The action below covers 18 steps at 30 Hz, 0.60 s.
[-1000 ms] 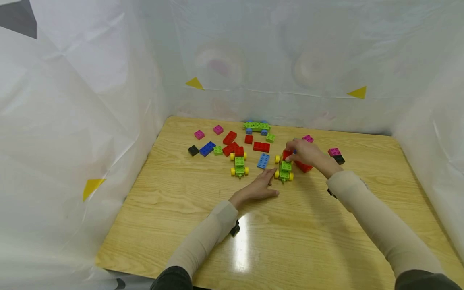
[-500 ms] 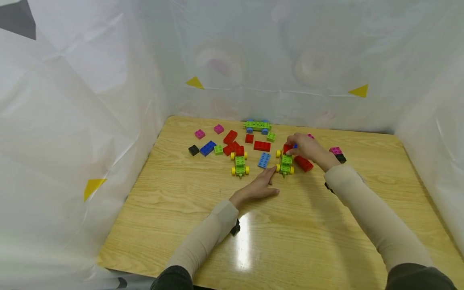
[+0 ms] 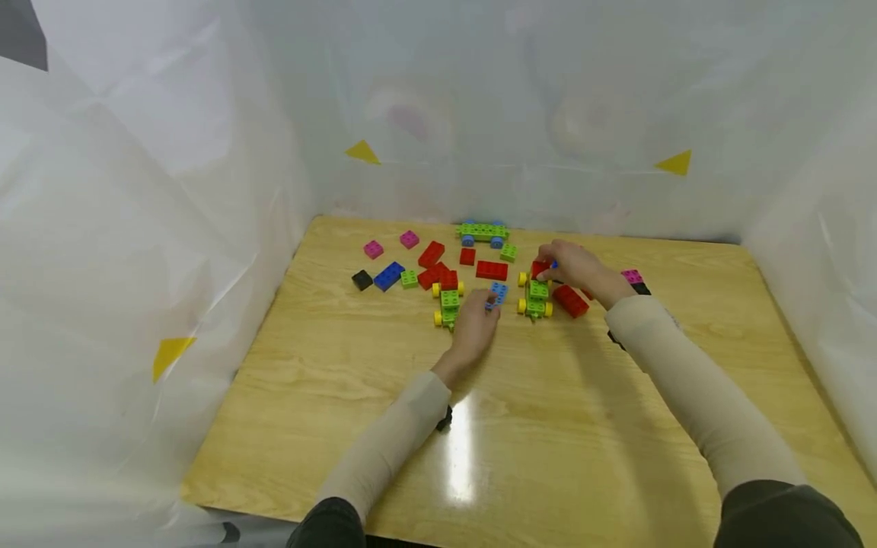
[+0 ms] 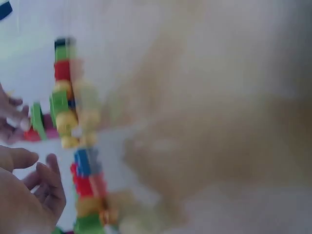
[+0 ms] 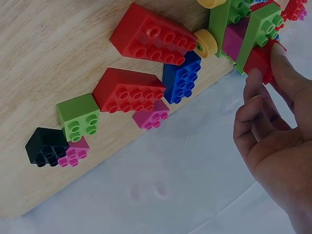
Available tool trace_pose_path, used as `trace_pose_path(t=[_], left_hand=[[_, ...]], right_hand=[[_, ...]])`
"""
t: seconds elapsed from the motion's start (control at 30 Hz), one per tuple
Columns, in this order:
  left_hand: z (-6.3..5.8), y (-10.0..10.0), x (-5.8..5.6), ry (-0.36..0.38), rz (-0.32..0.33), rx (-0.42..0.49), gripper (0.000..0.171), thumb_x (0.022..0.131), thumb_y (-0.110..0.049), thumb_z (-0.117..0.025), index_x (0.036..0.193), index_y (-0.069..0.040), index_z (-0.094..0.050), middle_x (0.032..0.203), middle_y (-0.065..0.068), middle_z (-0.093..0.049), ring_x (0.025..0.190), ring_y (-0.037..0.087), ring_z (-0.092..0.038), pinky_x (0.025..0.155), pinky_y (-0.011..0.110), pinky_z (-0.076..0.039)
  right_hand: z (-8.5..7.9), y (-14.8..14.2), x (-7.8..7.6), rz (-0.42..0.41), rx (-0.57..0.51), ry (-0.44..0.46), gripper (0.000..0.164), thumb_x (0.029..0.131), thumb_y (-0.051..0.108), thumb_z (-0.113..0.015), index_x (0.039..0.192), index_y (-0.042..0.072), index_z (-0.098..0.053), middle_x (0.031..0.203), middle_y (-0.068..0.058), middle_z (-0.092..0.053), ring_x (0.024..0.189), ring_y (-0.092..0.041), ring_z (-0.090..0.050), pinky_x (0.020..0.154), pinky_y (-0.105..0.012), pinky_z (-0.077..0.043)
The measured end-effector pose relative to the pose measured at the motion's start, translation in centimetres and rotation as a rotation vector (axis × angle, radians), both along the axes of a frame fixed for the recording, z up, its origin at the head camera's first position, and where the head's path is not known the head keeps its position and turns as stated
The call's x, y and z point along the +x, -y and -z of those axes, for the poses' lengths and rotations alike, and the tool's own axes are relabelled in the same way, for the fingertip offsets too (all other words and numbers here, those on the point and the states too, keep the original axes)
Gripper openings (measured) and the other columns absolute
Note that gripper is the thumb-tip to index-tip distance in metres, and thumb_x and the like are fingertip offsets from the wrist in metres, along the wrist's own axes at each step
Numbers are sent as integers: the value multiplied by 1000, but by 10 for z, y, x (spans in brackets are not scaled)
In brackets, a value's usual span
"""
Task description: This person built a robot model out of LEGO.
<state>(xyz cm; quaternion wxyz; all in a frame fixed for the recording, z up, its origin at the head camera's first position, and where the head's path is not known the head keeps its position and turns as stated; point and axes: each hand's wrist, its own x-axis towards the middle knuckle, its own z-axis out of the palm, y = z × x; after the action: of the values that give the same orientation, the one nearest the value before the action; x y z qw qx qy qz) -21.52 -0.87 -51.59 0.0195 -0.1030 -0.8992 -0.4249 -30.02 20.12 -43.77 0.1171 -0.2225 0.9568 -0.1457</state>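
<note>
My right hand pinches a red brick between thumb and forefinger at the far end of a green toy car with yellow wheels. In the right wrist view, a magenta brick lies between the car's base and its upper green brick. My left hand reaches over the table with bent fingers and thumb apart, its fingertips at a light blue brick. Just left of it stands another green car, partly covered by the hand, with a red brick at its far end.
A green car base with blue wheels stands at the back edge. Loose bricks lie around: red, dark blue, black, pink and green. A red brick lies below the right hand. White sheeting encloses the table.
My left hand has left the right car's side and moved left and forward to the light blue brick. The right hand keeps its pinch on the red brick; the car has shifted slightly away.
</note>
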Motion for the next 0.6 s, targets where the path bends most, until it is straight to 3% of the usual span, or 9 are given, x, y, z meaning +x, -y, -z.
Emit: trace_pose_path(t=[0.1,0.37,0.47,0.6], left_hand=[[-5,5,-9,-29,-61,-152,30,96,-19,-60,123,-5,-60,115,7,-56,83,17,-61,69,27,-52],[-16,-8,-21,-33,-12,-534,31,98,-21,-57,121,0,-61,122,14,-54,66,15,-61,55,26,-52],[-15,-14,-22,-27,-2,-574,29,98,-21,-57,116,1,-63,126,18,-53,67,20,-64,56,30,-54],[-10,-17,-22,-2,6,-538,26,97,-21,-59,110,1,-64,123,18,-54,70,21,-64,61,32,-54]], right_hand=[[0,2,-1,11,6,7,26,90,18,-69,109,3,-62,107,-17,-60,93,-32,-57,83,-49,-48],[-2,-1,1,4,-6,-9,24,89,18,-70,107,3,-63,106,-16,-61,92,-31,-58,82,-49,-49],[-1,0,0,5,-4,-19,25,89,18,-70,108,2,-63,106,-16,-61,93,-31,-58,83,-49,-49],[-1,0,-1,13,-5,-23,25,88,18,-71,107,3,-64,105,-16,-61,92,-31,-58,83,-49,-49]])
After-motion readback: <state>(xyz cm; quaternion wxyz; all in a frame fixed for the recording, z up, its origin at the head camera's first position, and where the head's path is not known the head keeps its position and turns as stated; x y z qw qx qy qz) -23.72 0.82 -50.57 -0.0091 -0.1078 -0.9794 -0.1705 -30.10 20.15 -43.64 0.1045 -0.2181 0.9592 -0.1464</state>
